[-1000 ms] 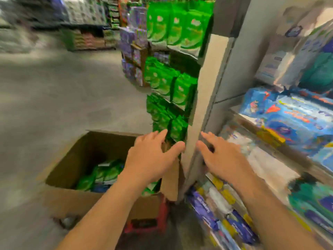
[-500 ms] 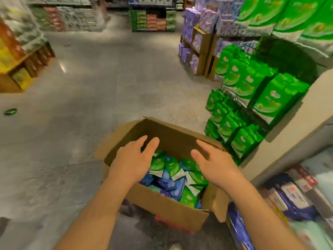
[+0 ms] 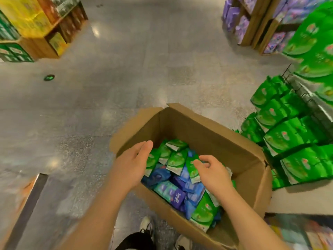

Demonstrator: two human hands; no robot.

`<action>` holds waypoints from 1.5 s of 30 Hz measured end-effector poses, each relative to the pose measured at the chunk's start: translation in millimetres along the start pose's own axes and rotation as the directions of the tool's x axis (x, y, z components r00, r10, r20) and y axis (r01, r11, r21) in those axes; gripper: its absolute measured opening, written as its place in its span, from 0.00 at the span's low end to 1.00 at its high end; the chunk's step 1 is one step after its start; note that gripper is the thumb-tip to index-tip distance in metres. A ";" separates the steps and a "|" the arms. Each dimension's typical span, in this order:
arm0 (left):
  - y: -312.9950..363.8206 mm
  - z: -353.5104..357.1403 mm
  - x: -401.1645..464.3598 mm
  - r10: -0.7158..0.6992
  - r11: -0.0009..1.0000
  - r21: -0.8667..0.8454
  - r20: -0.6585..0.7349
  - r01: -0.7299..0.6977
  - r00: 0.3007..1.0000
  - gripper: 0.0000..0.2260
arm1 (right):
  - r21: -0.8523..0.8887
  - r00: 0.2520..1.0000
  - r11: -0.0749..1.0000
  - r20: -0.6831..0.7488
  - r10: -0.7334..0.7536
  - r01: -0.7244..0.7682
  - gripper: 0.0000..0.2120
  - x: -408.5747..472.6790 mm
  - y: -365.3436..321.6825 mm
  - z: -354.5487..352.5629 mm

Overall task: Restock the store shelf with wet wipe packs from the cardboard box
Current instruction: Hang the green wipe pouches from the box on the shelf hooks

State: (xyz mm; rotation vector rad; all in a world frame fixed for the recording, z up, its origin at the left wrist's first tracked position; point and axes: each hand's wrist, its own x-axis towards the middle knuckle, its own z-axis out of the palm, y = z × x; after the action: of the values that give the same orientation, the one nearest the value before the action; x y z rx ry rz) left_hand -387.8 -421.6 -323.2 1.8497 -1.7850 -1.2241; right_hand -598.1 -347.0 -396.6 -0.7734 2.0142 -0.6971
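Observation:
An open cardboard box (image 3: pixel 207 130) stands on the floor in front of me, filled with several green and blue wet wipe packs (image 3: pixel 175 159). My left hand (image 3: pixel 134 163) hovers over the box's left side, fingers straight and holding nothing. My right hand (image 3: pixel 213 173) reaches over the middle of the pile with fingers loosely curled just above a green pack (image 3: pixel 191 168); whether they touch it is unclear. The shelf end (image 3: pixel 295 195) is at the right, hung with green packs (image 3: pixel 288 138).
Grey store floor stretches ahead and to the left. A yellow and green product display (image 3: pixel 30 31) stands at far left, purple goods on wooden racks (image 3: pixel 252 24) at far right. My shoes (image 3: pixel 146 224) are at the bottom, close to the box's near side.
My view swung left from the shelf down to the box. Both hands left the shelf and came down over the packs, the right now lower with curling fingers.

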 end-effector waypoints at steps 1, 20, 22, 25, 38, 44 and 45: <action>-3.5 3.3 9.8 -0.020 1.000 0.008 -0.002 0.020 1.000 0.22 | 0.051 0.998 0.997 0.004 0.058 -0.058 0.14 12.4 2.6 6.5; -118.9 76.1 207.2 -0.439 0.693 -0.396 0.431 0.602 0.789 0.18 | 0.680 0.743 0.347 0.454 0.493 -0.646 0.30 294.1 71.0 202.7; -125.8 74.4 214.0 -0.454 0.684 -0.395 0.428 0.613 0.782 0.17 | 0.717 0.762 0.336 0.415 0.498 -0.610 0.22 306.9 70.0 208.5; -128.4 73.0 218.9 -0.484 0.655 -0.391 0.439 0.646 0.757 0.17 | 0.717 0.791 0.409 0.327 0.517 -0.564 0.15 296.8 65.5 206.1; -121.0 105.6 228.2 -0.473 0.644 -0.429 0.427 0.633 0.771 0.14 | 0.359 0.970 0.913 0.210 0.126 -0.196 0.12 172.9 83.2 167.4; -133.5 93.1 229.1 -0.409 0.709 -0.445 0.373 0.547 0.833 0.15 | -0.052 0.930 0.939 -0.162 0.329 -0.341 0.55 247.8 108.6 218.7; -134.4 92.4 228.7 -0.410 0.707 -0.444 0.377 0.550 0.831 0.16 | -0.094 0.920 0.922 -0.159 0.358 -0.375 0.59 253.3 109.0 226.6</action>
State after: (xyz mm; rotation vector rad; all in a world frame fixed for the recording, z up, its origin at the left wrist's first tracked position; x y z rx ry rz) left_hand -394.7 -575.8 -557.8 1.9136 -0.8720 -1.9875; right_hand -547.3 -503.8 -713.3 -0.4014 2.2639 -0.4202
